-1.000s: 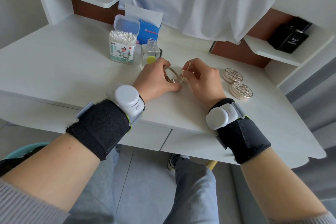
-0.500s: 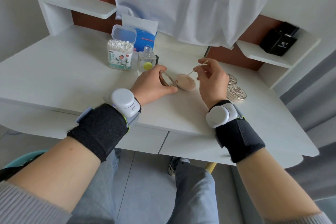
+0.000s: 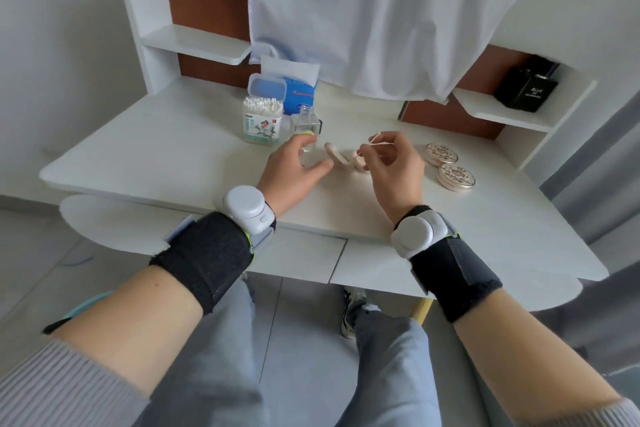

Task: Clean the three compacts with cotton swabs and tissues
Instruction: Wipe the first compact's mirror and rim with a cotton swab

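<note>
The left hand has let go of the open compact.
The compact lies on the tabletop between both hands, just below and left of the cotton swab, whose stick points leftward at it. The right hand, the nearer one, pinches the swab between thumb and forefinger. The left fingers are loosely spread, thumb beside the lid.

Left hand: palm down, low over the worktop, fingers loosely spread and relaxed, thumb stretched toward the right hand, gripping nothing.
Right hand: raised, its back to the camera, thumb and forefinger pinching a cotton swab.
Forearms: bare, both reaching forward and angled inward.
Wrists: each wrapped in a black strap carrying a round white unit.
</note>
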Available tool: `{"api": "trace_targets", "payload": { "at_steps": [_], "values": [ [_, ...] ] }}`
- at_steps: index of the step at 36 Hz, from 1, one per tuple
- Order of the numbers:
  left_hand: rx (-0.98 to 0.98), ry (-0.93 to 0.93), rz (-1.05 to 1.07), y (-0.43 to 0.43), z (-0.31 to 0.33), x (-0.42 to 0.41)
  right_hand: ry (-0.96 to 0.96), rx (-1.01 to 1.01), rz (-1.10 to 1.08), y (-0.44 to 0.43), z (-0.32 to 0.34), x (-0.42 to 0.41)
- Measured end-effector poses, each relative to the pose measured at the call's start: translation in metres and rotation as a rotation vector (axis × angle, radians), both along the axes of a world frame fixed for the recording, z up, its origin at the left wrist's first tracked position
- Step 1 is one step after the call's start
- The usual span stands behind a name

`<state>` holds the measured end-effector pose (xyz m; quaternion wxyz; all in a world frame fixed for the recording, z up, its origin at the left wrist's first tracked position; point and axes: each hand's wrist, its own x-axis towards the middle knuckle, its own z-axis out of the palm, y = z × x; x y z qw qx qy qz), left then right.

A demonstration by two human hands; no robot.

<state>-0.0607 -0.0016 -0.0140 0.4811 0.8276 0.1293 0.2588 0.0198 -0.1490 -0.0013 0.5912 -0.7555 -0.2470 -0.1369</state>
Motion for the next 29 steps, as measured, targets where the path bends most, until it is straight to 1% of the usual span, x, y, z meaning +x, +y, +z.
{"api": "trace_targets", "payload": {
  "at_steps": [2,4,5,6,8,10,11,13,21,23,25,26,29],
  "values": [
    [-0.010,-0.021,0.028,0.008,0.001,-0.014,-0.029,-0.005,0.033,0.016,-0.002,-0.014],
    [-0.014,-0.055,0.113,0.030,-0.001,-0.044,-0.064,-0.045,0.115,0.047,-0.004,-0.045],
    [-0.018,-0.077,0.129,0.032,0.001,-0.045,-0.088,-0.058,0.131,0.052,-0.003,-0.049],
    [-0.014,-0.079,0.168,0.046,0.000,-0.063,-0.098,-0.056,0.185,0.070,-0.002,-0.066],
    [-0.010,-0.084,0.176,0.050,0.004,-0.066,-0.146,-0.041,0.189,0.078,0.002,-0.072],
    [-0.009,-0.097,0.240,0.069,0.002,-0.091,-0.165,-0.036,0.239,0.099,0.001,-0.094],
    [-0.002,-0.117,0.259,0.073,0.002,-0.090,-0.169,-0.041,0.247,0.102,0.002,-0.097],
    [0.006,-0.133,0.348,0.097,-0.003,-0.124,-0.142,-0.054,0.348,0.126,-0.007,-0.130],
    [0.054,-0.171,0.569,0.145,-0.023,-0.201,-0.098,-0.156,0.511,0.187,-0.036,-0.203],
    [0.050,-0.159,0.600,0.151,-0.030,-0.215,-0.089,-0.194,0.528,0.197,-0.045,-0.212],
    [0.025,-0.129,0.636,0.162,-0.041,-0.241,-0.086,-0.275,0.573,0.216,-0.059,-0.231],
    [0.016,-0.119,0.629,0.161,-0.045,-0.241,-0.098,-0.321,0.575,0.218,-0.063,-0.230],
    [-0.021,-0.048,0.653,0.165,-0.059,-0.259,-0.115,-0.534,0.619,0.238,-0.083,-0.237]
  ]
}}
